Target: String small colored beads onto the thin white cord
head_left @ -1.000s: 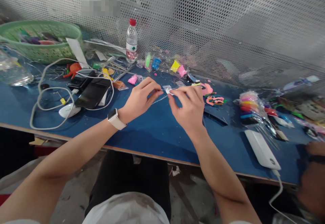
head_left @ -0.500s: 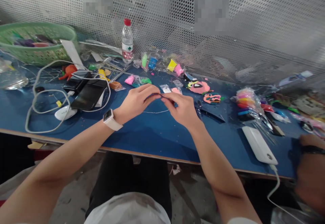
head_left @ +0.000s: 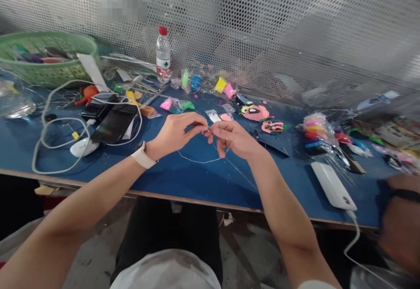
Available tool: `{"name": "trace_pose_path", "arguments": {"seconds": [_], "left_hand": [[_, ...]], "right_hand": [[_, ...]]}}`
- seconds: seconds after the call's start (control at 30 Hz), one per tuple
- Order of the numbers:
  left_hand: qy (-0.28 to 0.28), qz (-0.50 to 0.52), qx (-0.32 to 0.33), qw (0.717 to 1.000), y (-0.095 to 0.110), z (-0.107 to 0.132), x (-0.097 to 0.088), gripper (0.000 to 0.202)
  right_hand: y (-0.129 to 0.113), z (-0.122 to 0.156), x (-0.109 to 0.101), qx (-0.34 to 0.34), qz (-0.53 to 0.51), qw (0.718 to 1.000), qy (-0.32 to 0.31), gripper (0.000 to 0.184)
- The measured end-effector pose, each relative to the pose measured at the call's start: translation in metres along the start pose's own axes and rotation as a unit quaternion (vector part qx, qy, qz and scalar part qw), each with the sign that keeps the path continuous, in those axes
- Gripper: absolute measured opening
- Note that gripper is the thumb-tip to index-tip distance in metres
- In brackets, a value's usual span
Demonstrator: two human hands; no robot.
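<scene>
My left hand (head_left: 180,131) and my right hand (head_left: 236,139) meet over the middle of the blue table, fingertips almost touching. Both pinch a thin, pale wire (head_left: 200,162) that looks twisted. It hangs in a loose loop below my hands, and a stretch of it crosses my right fingers. The exact grip point is too small to make out. Just beyond my fingers lie small clear bags with white clay (head_left: 213,115) and light pink clay (head_left: 226,117). A pink clay figure (head_left: 256,113) and an orange-and-black clay piece (head_left: 273,127) are past my right hand.
At left are a green basket (head_left: 49,71), a phone (head_left: 114,125) and a looped white cable (head_left: 39,149). A red-capped bottle (head_left: 163,55) stands against the perforated metal wall. A white power bank (head_left: 333,186) lies at right, near another person's arm (head_left: 402,214).
My right fingers have spread and turned, showing wire across them. The wire loop hangs lower and wider below my hands. My left hand has barely moved.
</scene>
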State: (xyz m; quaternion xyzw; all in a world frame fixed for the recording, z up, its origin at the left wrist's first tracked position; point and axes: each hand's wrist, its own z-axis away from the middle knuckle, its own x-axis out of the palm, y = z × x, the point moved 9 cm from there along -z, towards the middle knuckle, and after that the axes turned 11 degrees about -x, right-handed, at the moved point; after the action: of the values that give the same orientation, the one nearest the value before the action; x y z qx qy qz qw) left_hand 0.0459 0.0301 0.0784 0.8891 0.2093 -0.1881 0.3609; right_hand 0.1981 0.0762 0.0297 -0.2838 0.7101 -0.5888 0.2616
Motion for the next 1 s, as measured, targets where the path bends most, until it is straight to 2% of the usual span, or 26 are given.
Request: {"name": "trace_pose_path", "arguments": {"seconds": [0.1,0.27,0.4,0.47,0.57,0.67,0.73,0.87,1.0], "left_hand": [[-0.012,0.047,-0.038,0.998,-0.002,-0.001,0.001,0.015],[-0.028,0.162,-0.143,0.976,-0.018,-0.003,0.005,0.018],[-0.022,0.162,-0.164,0.973,-0.025,-0.004,0.003,0.018],[-0.014,0.116,-0.144,0.983,-0.025,-0.006,-0.001,0.017],[0.0,0.003,-0.057,0.998,-0.017,-0.007,-0.007,0.021],[0.01,-0.086,0.032,0.996,-0.01,-0.004,-0.008,0.025],[0.011,-0.118,0.07,0.99,-0.006,-0.001,-0.007,0.027],[0.041,-0.152,0.11,0.981,0.004,0.004,-0.007,0.027],[0.047,-0.131,0.103,0.985,0.007,0.003,-0.008,0.025]], "right_hand": [[0.005,-0.002,0.003,-0.015,-0.011,1.0,-0.011,0.04],[0.007,-0.006,0.003,-0.051,-0.015,0.998,0.041,0.04],[0.007,-0.006,0.006,-0.055,-0.032,0.996,0.068,0.045],[0.007,-0.006,0.009,-0.05,-0.044,0.996,0.065,0.048],[0.009,-0.006,0.015,-0.039,-0.064,0.996,0.055,0.051],[0.01,-0.006,0.018,-0.037,-0.077,0.995,0.052,0.052],[0.009,-0.006,0.019,-0.046,-0.077,0.994,0.055,0.05],[-0.001,-0.006,0.018,-0.103,-0.052,0.99,0.076,0.044],[-0.013,-0.004,0.013,-0.158,0.0,0.983,0.093,0.042]]}}
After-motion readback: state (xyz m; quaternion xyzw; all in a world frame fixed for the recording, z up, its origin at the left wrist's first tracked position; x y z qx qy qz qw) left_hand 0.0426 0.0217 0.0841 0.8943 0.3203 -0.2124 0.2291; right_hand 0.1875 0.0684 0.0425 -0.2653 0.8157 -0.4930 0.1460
